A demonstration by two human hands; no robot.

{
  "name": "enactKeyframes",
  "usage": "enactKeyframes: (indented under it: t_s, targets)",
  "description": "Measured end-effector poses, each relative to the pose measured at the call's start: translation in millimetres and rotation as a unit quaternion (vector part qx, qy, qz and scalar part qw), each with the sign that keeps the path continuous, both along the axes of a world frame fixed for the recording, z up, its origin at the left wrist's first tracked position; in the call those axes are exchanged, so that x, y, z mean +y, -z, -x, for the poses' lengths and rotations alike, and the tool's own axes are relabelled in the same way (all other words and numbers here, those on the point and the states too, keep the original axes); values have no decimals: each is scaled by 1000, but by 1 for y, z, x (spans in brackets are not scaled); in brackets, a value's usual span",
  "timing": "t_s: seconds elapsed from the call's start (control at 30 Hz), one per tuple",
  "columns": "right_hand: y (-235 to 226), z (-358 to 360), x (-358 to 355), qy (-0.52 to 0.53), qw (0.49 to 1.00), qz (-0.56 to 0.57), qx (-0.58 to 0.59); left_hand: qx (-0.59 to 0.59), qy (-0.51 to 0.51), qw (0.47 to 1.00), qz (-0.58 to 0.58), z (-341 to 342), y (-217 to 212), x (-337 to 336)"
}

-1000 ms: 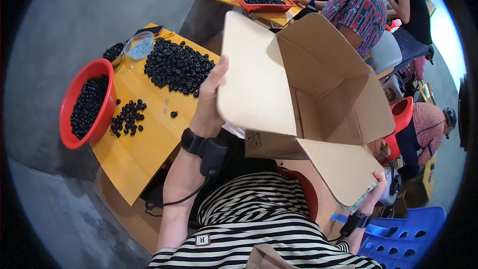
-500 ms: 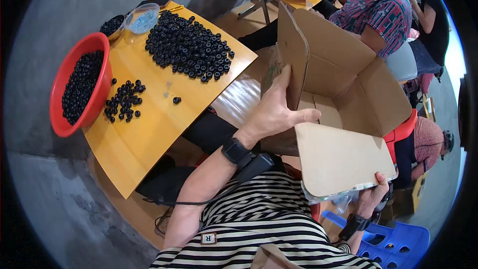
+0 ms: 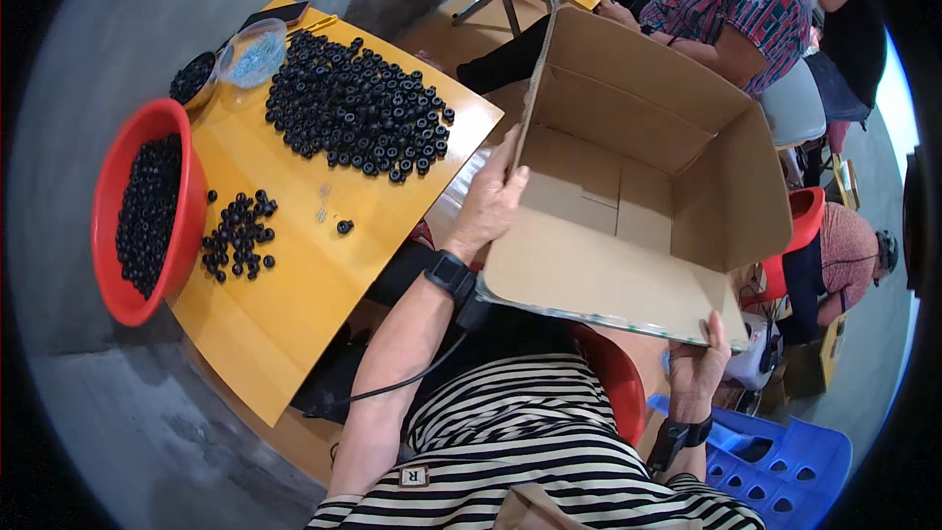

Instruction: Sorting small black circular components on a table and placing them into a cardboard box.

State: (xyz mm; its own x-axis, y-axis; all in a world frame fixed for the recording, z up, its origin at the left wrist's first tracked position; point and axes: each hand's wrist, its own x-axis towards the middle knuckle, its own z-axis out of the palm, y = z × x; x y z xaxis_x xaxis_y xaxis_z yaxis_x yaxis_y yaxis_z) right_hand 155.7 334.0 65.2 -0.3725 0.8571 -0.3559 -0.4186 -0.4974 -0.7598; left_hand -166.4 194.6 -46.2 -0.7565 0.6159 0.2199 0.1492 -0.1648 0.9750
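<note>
An opened cardboard box (image 3: 726, 196) with its flaps up is tilted in front of me; its inside is bare brown card. My left hand (image 3: 488, 198) is closed on the box's left edge, thumb over the rim and fingers outside. My right hand (image 3: 699, 365) grips the lower right corner of the near flap (image 3: 599, 265), fingertips over its edge. To the left, a yellow table (image 3: 324, 334) bears a wide pile of small black wheel-like pieces (image 3: 363, 113), a smaller group of black pieces (image 3: 238, 236) and one single black piece (image 3: 344, 227).
A red basin (image 3: 189, 226) of black pieces is at the table's left edge. Behind it are a small bowl (image 3: 193, 77) and a clear tub (image 3: 253, 54) of pale blue bits. A blue plastic chair (image 3: 785, 461) stands at lower right. Co-workers sit at upper right, one in a patterned shirt (image 3: 731, 15).
The box has turned and its mouth has opened wider toward me. My left hand has shifted left and up along its edge. My right hand has moved slightly left, still gripping the near flap.
</note>
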Motion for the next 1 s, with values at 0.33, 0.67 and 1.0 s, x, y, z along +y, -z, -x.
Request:
enactKeyframes:
  t_s: [0.33, 0.67, 1.0]
  targets:
    - [11, 4, -46, -69, 980, 166, -83, -22, 44, 986, 160, 13, -4, -52]
    - [20, -7, -67, -55, 943, 325, -43, -96, 11, 982, 165, 1, -4, -79]
    - [-12, -17, -59, -57, 926, 372, -15, 50, -31, 966, 252, -4, -82, -72]
